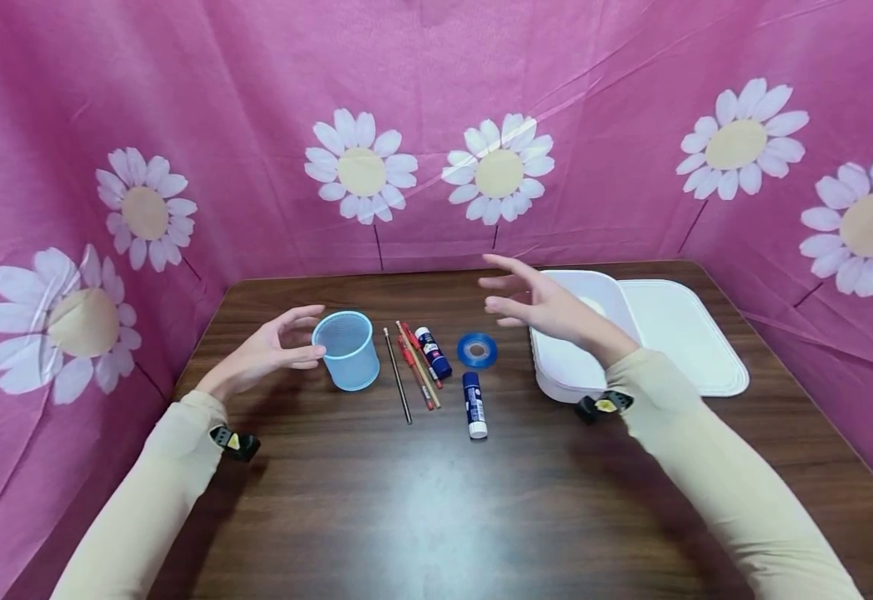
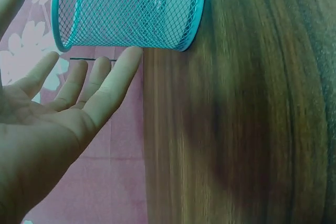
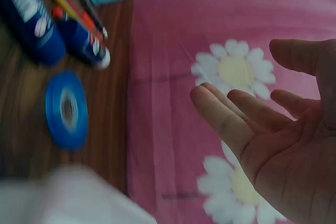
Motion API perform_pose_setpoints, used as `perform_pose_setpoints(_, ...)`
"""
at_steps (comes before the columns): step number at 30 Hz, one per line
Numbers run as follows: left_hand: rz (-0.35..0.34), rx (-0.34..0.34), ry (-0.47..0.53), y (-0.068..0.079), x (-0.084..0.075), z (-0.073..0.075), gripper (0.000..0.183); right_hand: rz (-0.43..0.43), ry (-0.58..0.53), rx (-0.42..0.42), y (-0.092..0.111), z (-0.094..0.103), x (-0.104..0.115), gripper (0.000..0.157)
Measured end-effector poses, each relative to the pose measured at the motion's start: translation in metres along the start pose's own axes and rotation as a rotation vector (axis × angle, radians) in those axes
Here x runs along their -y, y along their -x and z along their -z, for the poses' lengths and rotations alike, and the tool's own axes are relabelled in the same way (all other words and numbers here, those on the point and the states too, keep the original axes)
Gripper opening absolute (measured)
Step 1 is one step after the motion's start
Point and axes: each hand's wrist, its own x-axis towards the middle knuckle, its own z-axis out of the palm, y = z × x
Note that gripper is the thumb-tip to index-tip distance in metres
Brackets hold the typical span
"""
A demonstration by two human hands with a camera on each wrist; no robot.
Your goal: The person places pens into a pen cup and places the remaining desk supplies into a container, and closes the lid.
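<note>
A light blue mesh pen cup (image 1: 351, 358) stands upright on the left part of the table. My left hand (image 1: 274, 348) is beside it, fingers spread and partly bent around its left side; in the left wrist view the fingers (image 2: 113, 85) lie close to the mesh, and whether they touch it I cannot tell. Above the white plastic box (image 1: 567, 367) my right hand (image 1: 544, 304) hangs in the air, fingers apart, holding nothing. Between the hands lie a dark pencil (image 1: 398, 375), red pens (image 1: 415, 367), a light wooden pencil (image 1: 423, 367), two glue sticks (image 1: 474, 404) and a blue tape roll (image 1: 477, 350).
A white lid (image 1: 687, 333) lies flat on the brown wooden table (image 1: 436, 508), right of the box and partly behind it. Pink cloth (image 1: 421, 67) with white daisies hangs behind the table and along both sides.
</note>
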Motion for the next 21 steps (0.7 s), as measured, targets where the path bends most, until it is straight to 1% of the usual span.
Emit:
perform_pose_setpoints(1, -0.003, 0.003, 0.015, -0.001, 0.0, -0.001, 0.077, -0.003, -0.016, 0.009, -0.004, -0.006, 0.0, 0.07)
perform_pose_setpoints(6, -0.017, 0.002, 0.018, -0.003, 0.001, -0.003, 0.076, -0.018, -0.085, 0.064, -0.025, -0.038, -0.005, 0.068)
perform_pose_setpoints(13, -0.017, 0.015, 0.039, -0.002, 0.004, -0.007, 0.077, -0.095, -0.171, 0.165, -0.044, -0.081, -0.015, 0.069)
perform_pose_setpoints(15, -0.02, 0.012, 0.044, -0.003, 0.005, -0.007, 0.077, -0.108, -0.191, 0.174, -0.049, -0.091, -0.018, 0.069)
perform_pose_setpoints(17, -0.022, 0.007, 0.045, -0.002, 0.006, -0.008, 0.077, -0.118, -0.187, 0.169, -0.055, -0.101, -0.021, 0.067)
perform_pose_setpoints(21, -0.018, 0.006, 0.044, -0.002, 0.006, -0.008, 0.076, -0.146, -0.155, 0.145, -0.062, -0.115, -0.027, 0.063)
